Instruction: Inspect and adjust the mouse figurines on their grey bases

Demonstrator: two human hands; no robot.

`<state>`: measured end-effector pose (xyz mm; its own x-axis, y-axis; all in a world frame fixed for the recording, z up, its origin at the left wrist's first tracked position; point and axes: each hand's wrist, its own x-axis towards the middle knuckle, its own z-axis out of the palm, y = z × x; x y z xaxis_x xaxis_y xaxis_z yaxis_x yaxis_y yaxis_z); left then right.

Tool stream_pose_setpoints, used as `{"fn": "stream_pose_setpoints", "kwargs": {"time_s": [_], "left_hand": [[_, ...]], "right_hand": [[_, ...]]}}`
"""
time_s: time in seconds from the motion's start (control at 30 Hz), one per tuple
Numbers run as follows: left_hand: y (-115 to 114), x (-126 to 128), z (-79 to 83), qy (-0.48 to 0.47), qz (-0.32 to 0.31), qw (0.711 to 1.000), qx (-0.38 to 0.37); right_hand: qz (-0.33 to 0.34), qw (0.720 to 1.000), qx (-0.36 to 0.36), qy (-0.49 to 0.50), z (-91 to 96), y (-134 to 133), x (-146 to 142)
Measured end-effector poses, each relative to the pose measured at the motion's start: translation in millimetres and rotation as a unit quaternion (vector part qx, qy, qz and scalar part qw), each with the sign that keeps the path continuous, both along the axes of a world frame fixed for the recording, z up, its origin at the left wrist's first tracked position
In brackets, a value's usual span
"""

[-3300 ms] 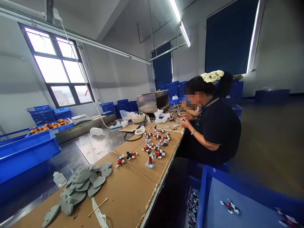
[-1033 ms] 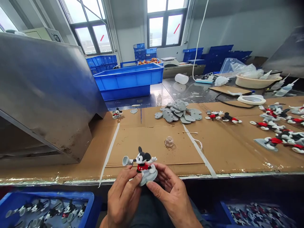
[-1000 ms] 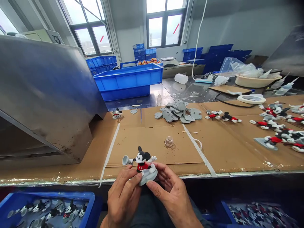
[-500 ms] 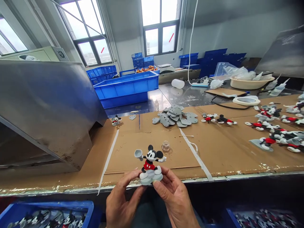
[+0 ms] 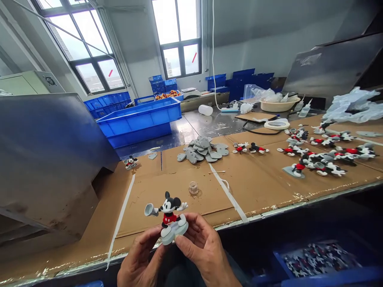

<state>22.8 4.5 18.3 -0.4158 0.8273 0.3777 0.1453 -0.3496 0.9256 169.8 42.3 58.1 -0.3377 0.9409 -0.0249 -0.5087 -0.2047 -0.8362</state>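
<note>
A person's two bare hands meet at the bottom centre of the frame, both gripping one small cartoon mouse figurine (image 5: 169, 217) by its grey base. The left hand (image 5: 136, 265) comes up from the lower left, its thumb and fingers curled against the left edge of the base. The right hand (image 5: 202, 251) comes from the lower right, its thumb and forefinger pinched on the right edge of the base, the other fingers loosely bent. The figurine stands upright just above the fingertips, in front of the near edge of the workbench. It has black ears, red shorts and white gloves, and holds a grey horn out toward the left of the frame.

The cardboard-covered workbench (image 5: 263, 181) runs across the middle of the frame. On it, just beyond the figurine, sits a small clear jar (image 5: 193, 187). Farther back, centre frame, lies a pile of grey bases (image 5: 203, 149), with a cotton swab (image 5: 216, 172) near it. To the right of the frame, many more mouse figurines (image 5: 323, 153) lie scattered on the cardboard, and a single one (image 5: 131, 162) lies at centre left. A large metal housing (image 5: 48, 159) fills the left side. Behind it, upper centre left, stands a blue plastic crate (image 5: 140, 121). A roll of tape (image 5: 277, 124) lies at the upper right.
</note>
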Motion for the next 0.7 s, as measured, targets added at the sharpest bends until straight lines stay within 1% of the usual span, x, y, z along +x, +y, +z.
{"fn": "stream_pose_setpoints", "kwargs": {"time_s": [0.07, 0.13, 0.17, 0.23, 0.33, 0.4, 0.5, 0.63, 0.7], "left_hand": [[-1, 4, 0.3, 0.011, 0.041, 0.999, 0.012], [0, 6, 2.9, 0.079, 0.059, 0.994, 0.055], [1, 6, 5.2, 0.131, 0.053, 0.987, 0.082], [4, 3, 11.0, 0.233, 0.029, 0.962, 0.138], [9, -1, 19.6, 0.331, 0.005, 0.926, 0.183], [11, -2, 23.6, 0.362, 0.003, 0.912, 0.190], [12, -2, 26.8, 0.386, 0.003, 0.904, 0.185], [11, -5, 28.8, 0.406, -0.011, 0.895, 0.185], [11, -8, 29.4, 0.425, -0.001, 0.886, 0.187]], "right_hand": [[0.002, 1.000, -0.006, 0.015, -0.8, -1, 1], [0.001, 0.999, -0.012, 0.031, -1.8, -1, 3], [0.000, 0.999, -0.014, 0.037, -2.1, -2, 3], [-0.002, 0.999, -0.015, 0.045, -2.2, -1, 4], [-0.001, 0.999, -0.008, 0.043, -1.1, -2, 5], [0.000, 0.999, -0.006, 0.033, -0.6, -3, 6], [0.004, 1.000, 0.004, 0.006, -1.1, -4, 8], [0.009, 0.997, 0.057, -0.046, -1.2, -4, 13], [0.010, 0.995, 0.080, -0.063, 0.1, -2, 16]]}}
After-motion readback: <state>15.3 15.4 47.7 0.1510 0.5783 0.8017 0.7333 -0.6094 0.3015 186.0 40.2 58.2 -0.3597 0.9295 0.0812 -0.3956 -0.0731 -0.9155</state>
